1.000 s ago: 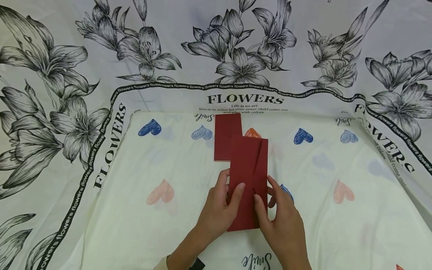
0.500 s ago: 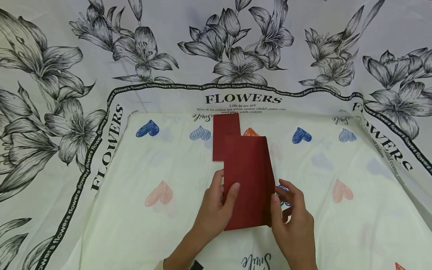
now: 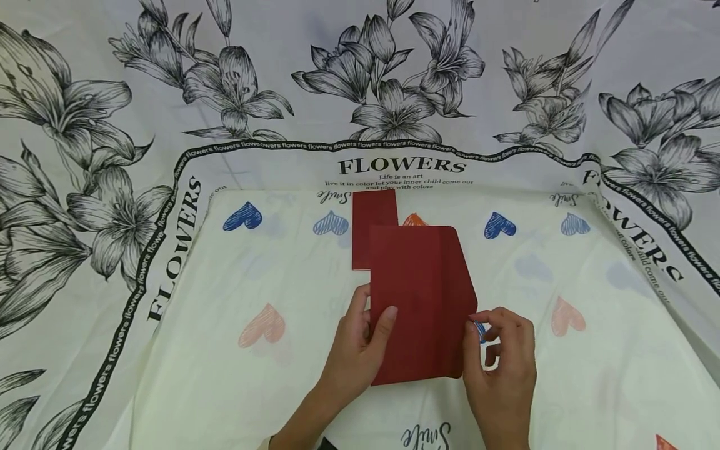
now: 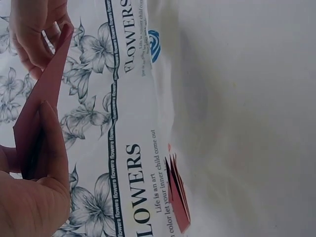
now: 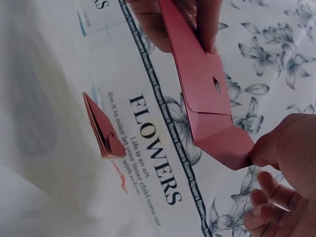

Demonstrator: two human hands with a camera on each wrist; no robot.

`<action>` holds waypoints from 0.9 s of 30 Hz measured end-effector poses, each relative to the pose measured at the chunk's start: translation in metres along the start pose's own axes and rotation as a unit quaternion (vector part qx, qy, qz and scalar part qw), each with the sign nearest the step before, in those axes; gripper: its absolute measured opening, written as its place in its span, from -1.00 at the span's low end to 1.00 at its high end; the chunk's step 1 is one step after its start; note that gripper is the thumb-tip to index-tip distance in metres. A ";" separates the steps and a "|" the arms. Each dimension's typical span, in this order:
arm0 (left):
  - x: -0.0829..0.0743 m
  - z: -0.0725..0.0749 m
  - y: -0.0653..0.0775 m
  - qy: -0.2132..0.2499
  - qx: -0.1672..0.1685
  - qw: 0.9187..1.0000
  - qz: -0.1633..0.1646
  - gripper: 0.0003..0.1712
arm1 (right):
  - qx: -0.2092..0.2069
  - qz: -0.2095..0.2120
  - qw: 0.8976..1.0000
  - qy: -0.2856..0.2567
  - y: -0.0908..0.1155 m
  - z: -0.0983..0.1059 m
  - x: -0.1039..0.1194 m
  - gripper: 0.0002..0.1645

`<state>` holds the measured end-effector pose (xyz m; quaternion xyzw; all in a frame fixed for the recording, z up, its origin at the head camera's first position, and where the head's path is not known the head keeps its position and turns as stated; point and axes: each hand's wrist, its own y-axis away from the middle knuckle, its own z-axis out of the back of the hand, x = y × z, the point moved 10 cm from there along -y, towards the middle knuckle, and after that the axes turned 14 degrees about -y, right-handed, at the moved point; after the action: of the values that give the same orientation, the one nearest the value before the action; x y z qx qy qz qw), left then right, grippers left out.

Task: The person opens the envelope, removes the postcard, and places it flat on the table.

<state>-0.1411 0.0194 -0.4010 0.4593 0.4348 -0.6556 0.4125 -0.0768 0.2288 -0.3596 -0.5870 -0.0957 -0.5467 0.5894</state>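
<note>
A dark red paper envelope (image 3: 413, 294) is held up over the cloth, its flap (image 3: 460, 281) folded out to the right. My left hand (image 3: 355, 353) grips the left edge, thumb on the near face and fingers behind. My right hand (image 3: 503, 369) pinches the flap's tip between thumb and forefinger. In the right wrist view, the flap (image 5: 227, 145) angles away from the envelope body (image 5: 202, 81), which has a small slit. The envelope (image 4: 44, 91) appears nearly edge-on in the left wrist view.
A smaller-looking red stack (image 3: 374, 209) lies behind the envelope, partly covered by it. Several layers show in this stack (image 4: 178, 197) from the left wrist. Beneath is a pale cloth (image 3: 202, 369) printed with hearts; a flower-print cloth (image 3: 270, 169) borders it.
The flap, folded over the envelope a second ago, has swung out to the right. My right hand moved right with it, while my left hand keeps its grip.
</note>
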 end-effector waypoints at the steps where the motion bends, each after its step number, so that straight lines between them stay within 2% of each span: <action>1: 0.000 0.000 0.000 0.001 0.000 1.000 -0.001 -0.59 | 0.000 0.002 1.000 0.009 0.000 0.000 0.000 -0.70; 6: -0.004 -0.002 0.001 -0.001 0.004 1.000 -0.008 -0.58 | 0.008 -0.004 0.999 0.040 0.000 -0.002 -0.001 -0.73; 17: -0.008 -0.010 0.003 0.001 0.026 1.000 -0.014 -0.59 | 0.017 -0.042 0.999 0.025 0.000 -0.009 -0.005 -0.73; 27: -0.014 -0.016 0.005 -0.048 0.035 0.997 -0.047 -0.57 | 0.024 -0.080 0.995 -0.045 -0.001 -0.014 -0.007 -0.73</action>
<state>-0.1296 0.0355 -0.3919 0.4204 0.4129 -0.7102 0.3851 -0.0878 0.2211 -0.3682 -0.5873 -0.1818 -0.5627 0.5526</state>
